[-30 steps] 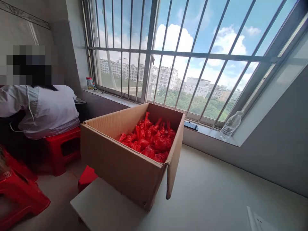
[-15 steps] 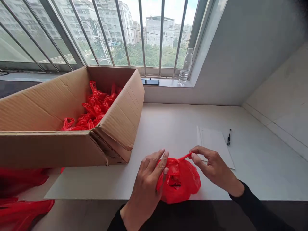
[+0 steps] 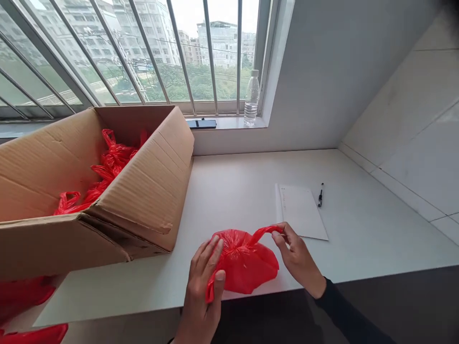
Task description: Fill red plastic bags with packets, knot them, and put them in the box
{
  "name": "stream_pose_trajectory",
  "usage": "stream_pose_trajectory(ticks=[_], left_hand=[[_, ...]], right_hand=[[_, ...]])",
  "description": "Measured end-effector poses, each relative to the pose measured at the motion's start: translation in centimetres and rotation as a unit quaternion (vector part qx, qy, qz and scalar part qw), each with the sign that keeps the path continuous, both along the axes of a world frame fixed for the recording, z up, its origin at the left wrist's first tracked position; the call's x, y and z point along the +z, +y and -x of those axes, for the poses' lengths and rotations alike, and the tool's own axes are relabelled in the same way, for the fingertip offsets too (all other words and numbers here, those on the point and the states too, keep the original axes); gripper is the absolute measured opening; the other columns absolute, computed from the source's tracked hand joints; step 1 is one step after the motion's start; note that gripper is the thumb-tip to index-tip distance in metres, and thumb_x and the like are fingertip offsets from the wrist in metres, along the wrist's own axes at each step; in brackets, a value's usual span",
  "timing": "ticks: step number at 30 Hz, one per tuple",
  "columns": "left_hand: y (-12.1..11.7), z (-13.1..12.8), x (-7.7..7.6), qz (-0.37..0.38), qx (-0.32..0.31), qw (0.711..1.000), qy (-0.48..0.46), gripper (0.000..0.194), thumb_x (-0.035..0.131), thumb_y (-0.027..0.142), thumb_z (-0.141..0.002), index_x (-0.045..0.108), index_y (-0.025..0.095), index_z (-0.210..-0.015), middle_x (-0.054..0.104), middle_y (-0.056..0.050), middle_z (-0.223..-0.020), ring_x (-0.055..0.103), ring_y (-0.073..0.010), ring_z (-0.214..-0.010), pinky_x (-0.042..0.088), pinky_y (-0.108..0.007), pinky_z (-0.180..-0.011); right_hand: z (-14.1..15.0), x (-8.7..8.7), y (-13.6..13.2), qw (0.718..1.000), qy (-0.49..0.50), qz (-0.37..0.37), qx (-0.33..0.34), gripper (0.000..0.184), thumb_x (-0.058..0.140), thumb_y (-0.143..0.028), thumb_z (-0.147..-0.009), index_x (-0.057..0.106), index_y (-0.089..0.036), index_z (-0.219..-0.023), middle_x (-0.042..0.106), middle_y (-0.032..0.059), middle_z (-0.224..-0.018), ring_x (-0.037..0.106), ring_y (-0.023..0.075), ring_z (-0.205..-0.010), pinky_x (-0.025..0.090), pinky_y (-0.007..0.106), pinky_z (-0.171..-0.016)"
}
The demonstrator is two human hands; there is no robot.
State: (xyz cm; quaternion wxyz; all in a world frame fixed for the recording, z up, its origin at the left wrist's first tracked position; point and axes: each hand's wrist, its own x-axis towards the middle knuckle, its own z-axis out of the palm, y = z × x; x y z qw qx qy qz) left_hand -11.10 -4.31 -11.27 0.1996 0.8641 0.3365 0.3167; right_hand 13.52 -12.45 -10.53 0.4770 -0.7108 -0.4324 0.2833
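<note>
A red plastic bag [image 3: 247, 272] sits near the front edge of the white table, gathered at the top. My right hand [image 3: 296, 255] pinches one twisted handle of it, pulled out to the right. On the bag's left side is my left hand [image 3: 202, 282], its thumb and fingers closed around a red end of plastic. What the bag holds is hidden.
A cardboard box [image 3: 143, 186] with several tied red bags [image 3: 111, 162] stands at the left. Behind the right hand lie white paper [image 3: 301, 210] and a pen [image 3: 321, 196]. A water bottle [image 3: 251, 100] and a phone [image 3: 202, 124] rest on the windowsill.
My right hand has drawn the handle out further, and the bag's top is now gathered. My left hand has shifted to the bag's left end. The camera has turned right.
</note>
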Motion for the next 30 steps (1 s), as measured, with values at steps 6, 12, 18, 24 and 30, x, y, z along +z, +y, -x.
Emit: stream_pose_trajectory(ticks=[6, 12, 18, 24, 30], left_hand=[[-0.4, -5.2, -3.9, -0.127, -0.067, 0.981, 0.134, 0.070, 0.047, 0.022, -0.104, 0.017, 0.028, -0.168, 0.041, -0.008, -0.167, 0.034, -0.0291, -0.156, 0.041, -0.057, -0.121], [0.4, -5.3, -5.4, -0.153, -0.063, 0.971, 0.170, 0.067, 0.047, 0.026, -0.105, 0.020, 0.028, -0.166, 0.040, -0.007, -0.166, 0.038, -0.0295, -0.154, 0.046, -0.057, -0.117], [0.2, -5.2, -4.8, -0.088, -0.073, 0.982, 0.149, 0.061, 0.047, 0.027, -0.105, 0.030, 0.031, -0.164, 0.046, -0.006, -0.163, 0.043, -0.0304, -0.150, 0.044, -0.061, -0.117], [2.2, -3.0, -0.7, 0.160, -0.038, 0.986, 0.032, 0.047, 0.037, 0.035, -0.109, 0.052, 0.035, -0.153, 0.066, -0.007, -0.146, 0.058, -0.0282, -0.140, 0.051, -0.056, -0.114], [3.0, -4.9, 1.5, 0.132, -0.127, 0.978, 0.105, 0.034, 0.063, 0.023, -0.090, 0.074, 0.029, -0.122, 0.074, -0.013, -0.112, 0.067, -0.0377, -0.109, 0.054, -0.062, -0.097]], right_hand=[[4.2, -4.1, 0.8, 0.983, -0.149, -0.100, 0.038, 0.021, 0.036, -0.026, -0.107, 0.050, -0.025, -0.123, 0.050, 0.0111, -0.155, 0.046, 0.0254, -0.146, 0.042, 0.055, -0.122], [3.4, -7.5, 1.1, 0.973, -0.213, -0.090, 0.024, 0.029, 0.036, -0.016, -0.102, 0.047, -0.023, -0.128, 0.051, 0.0143, -0.153, 0.046, 0.0278, -0.146, 0.044, 0.061, -0.120], [3.3, -7.5, 1.0, 0.979, -0.177, -0.094, 0.035, 0.023, 0.039, -0.020, -0.102, 0.053, -0.023, -0.120, 0.057, 0.0117, -0.148, 0.051, 0.0285, -0.141, 0.037, 0.064, -0.124], [0.0, -4.3, -0.7, 0.996, -0.003, -0.048, -0.073, 0.034, 0.029, -0.043, -0.109, 0.051, -0.026, -0.129, 0.061, 0.0097, -0.141, 0.058, 0.0256, -0.132, 0.049, 0.051, -0.112], [-0.8, -3.6, -2.2, 0.995, 0.041, -0.024, -0.086, 0.042, 0.033, -0.057, -0.107, 0.055, -0.025, -0.122, 0.066, 0.0097, -0.130, 0.063, 0.0249, -0.122, 0.051, 0.045, -0.108]])
